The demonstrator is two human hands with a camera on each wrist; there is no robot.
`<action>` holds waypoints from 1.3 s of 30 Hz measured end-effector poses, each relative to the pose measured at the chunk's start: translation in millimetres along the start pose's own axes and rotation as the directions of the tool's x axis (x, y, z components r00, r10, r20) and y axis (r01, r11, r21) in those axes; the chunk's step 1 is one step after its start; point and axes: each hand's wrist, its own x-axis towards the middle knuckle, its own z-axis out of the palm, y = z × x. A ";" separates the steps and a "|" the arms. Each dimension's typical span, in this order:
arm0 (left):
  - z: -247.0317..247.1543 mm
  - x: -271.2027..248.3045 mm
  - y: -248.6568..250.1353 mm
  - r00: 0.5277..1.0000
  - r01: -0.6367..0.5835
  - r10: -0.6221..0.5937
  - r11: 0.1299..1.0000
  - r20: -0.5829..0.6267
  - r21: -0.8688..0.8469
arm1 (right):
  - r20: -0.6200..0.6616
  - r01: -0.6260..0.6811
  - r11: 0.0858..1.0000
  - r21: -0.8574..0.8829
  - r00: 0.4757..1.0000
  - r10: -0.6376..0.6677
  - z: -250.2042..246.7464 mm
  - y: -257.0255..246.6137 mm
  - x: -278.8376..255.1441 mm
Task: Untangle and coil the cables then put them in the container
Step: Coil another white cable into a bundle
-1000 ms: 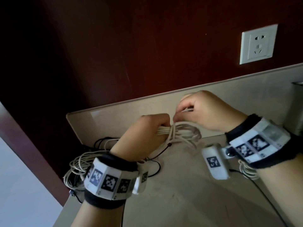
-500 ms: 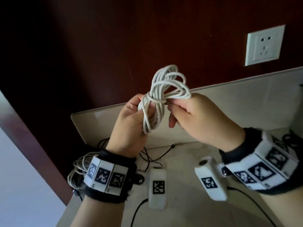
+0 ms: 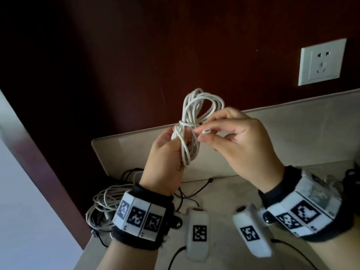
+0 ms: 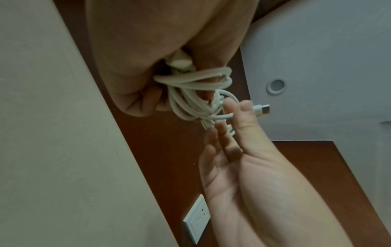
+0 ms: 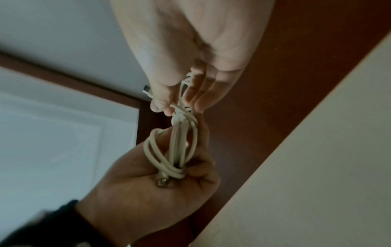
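A white coiled cable [image 3: 191,121] is held upright above the table, bound at its waist by a wrap of its own cord. My left hand [image 3: 165,158] grips the coil's lower half [image 5: 177,150], with a metal USB plug [image 5: 162,182] sticking out near the palm. My right hand [image 3: 231,139] pinches the cable's free end between thumb and forefinger, just behind the small connector [image 4: 262,108], beside the wrap. The upper loops [image 3: 202,102] stand free above both hands. No container shows in any view.
A loose pile of grey-white cable [image 3: 105,207] and thin black cables [image 3: 187,193] lies on the beige table [image 3: 220,197] below my left wrist. More dark cables [image 3: 352,176] sit at the right edge. A wall socket [image 3: 321,63] is on the dark red wall.
Both hands lifted the coil from table height up in front of the wall and turned it upright. My right hand has drawn the free end out sideways from the wrap.
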 end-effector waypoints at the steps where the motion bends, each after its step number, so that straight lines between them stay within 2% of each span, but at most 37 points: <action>1: 2.4 -0.2 -1.9 1.000 0.012 -0.011 1.000 -0.013 0.023 | -0.016 -0.032 0.997 0.064 0.999 0.033 0.1 -0.6 -0.3; 5: 5.5 -0.4 -8.8 1.000 -0.014 0.010 0.987 0.021 0.163 | -0.122 -0.133 0.976 0.172 0.980 0.155 -2.3 0.1 -0.2; 9: 8.2 -3.3 -8.5 0.998 -0.049 0.037 0.975 0.059 0.215 | -0.225 -0.133 0.978 0.162 0.960 0.168 1.1 -0.1 -1.5; 10: 9.6 -4.1 -7.8 0.997 -0.064 0.054 0.974 0.053 0.216 | -0.259 -0.136 0.980 0.144 0.951 0.170 0.8 0.4 -1.5; 12: 12.2 -5.3 -8.5 0.995 -0.102 0.097 0.969 0.034 0.224 | -0.289 -0.129 0.992 -0.002 0.949 0.123 -2.0 1.1 -0.6; 16: 18.7 -7.6 -12.9 0.988 -0.150 0.151 0.956 0.015 0.252 | -0.251 -0.089 0.946 -0.312 0.968 0.008 -7.7 -0.4 0.2; 21: 23.2 -10.1 -13.9 0.982 -0.187 0.176 0.930 0.065 0.316 | -0.195 -0.092 0.901 -0.425 0.981 0.008 -12.5 -0.5 2.9; 23: 25.1 -10.5 -15.2 0.981 -0.192 0.178 0.914 0.072 0.357 | -0.126 -0.078 0.857 -0.509 0.992 0.016 -15.7 0.4 4.6; 26: 28.0 -11.7 -17.9 0.977 -0.213 0.208 0.893 0.055 0.396 | 0.044 -0.001 0.758 -0.652 0.998 0.040 -15.9 -0.8 4.8; 29: 26.0 -10.9 -17.8 0.974 -0.214 0.227 0.893 0.014 0.396 | 0.125 0.051 0.758 -0.650 0.991 0.041 -16.0 -1.1 4.7; 32: 23.0 -9.4 -16.3 0.983 -0.169 0.184 0.896 0.003 0.410 | 0.159 0.067 0.783 -0.619 0.986 0.041 -20.8 4.3 8.1; 35: 21.3 -8.6 -16.4 0.989 -0.140 0.149 0.893 0.012 0.428 | 0.169 0.078 0.812 -0.579 0.985 0.026 -23.7 8.5 9.4; 39: 19.8 -7.6 -15.5 0.980 -0.180 0.198 0.873 0.006 0.453 | 0.155 0.100 0.816 -0.569 0.988 -0.013 -20.9 6.6 8.4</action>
